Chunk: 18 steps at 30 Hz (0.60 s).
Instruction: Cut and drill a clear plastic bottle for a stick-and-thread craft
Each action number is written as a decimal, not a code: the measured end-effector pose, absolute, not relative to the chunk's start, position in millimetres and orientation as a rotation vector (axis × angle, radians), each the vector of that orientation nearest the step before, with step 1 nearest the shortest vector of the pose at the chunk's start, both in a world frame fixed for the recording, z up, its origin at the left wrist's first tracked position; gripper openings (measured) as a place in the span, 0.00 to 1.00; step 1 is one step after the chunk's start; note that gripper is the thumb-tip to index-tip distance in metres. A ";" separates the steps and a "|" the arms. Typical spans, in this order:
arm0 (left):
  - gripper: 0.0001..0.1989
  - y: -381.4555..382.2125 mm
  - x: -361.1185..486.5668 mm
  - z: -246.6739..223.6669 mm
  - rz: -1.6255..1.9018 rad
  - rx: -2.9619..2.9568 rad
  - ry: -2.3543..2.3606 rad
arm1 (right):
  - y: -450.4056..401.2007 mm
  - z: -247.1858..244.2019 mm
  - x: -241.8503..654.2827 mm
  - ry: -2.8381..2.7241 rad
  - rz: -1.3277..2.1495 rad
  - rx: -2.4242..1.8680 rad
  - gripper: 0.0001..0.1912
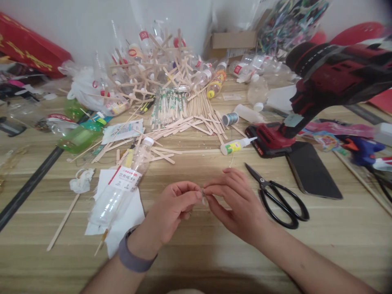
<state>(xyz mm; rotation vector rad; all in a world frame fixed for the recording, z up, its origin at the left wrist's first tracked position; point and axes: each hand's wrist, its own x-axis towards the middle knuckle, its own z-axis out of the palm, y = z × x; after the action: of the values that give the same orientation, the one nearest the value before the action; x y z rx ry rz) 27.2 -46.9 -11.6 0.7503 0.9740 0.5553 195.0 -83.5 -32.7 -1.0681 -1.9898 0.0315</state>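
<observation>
Over the near middle of the table, my left hand (174,208) and my right hand (237,202) meet at their fingertips. Both pinch a tiny pale, partly see-through piece (203,199), too small and blurred to name. A thin strand seems to rise behind my right fingers. To the right of that hand lie black-handled scissors (277,196), blades pointing away from me. Beyond it rests a small glue bottle (235,145) on its side, with a spool of thread (230,119) behind. Left of my left hand, an empty plastic water bottle (122,185) lies on white paper (134,218).
A red and black cordless drill (333,77) stands at the right, beside a black phone (314,169). Wooden sticks (183,126) and plastic bottles are heaped at the back. A green bottle (81,136) lies left; a glue gun (363,151) lies far right.
</observation>
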 end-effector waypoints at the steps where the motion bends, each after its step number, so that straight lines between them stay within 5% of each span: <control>1: 0.11 -47.3 27.4 -11.8 0.560 0.757 0.983 | -83.9 -32.6 194.6 -1.988 0.022 -1.072 0.09; 12: 0.08 -51.7 32.3 -19.7 0.624 1.034 1.126 | -84.2 -33.6 191.9 -1.971 -0.020 -1.177 0.09; 18: 0.06 -52.2 29.4 -18.7 0.625 1.144 1.137 | -84.5 -27.6 193.0 -1.864 0.393 -1.160 0.09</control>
<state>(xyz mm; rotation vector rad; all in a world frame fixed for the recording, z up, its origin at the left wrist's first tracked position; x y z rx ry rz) 29.4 -52.2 -18.7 1.1436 1.1366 0.6246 193.0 -84.5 -27.6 -1.1596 -1.8636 0.3926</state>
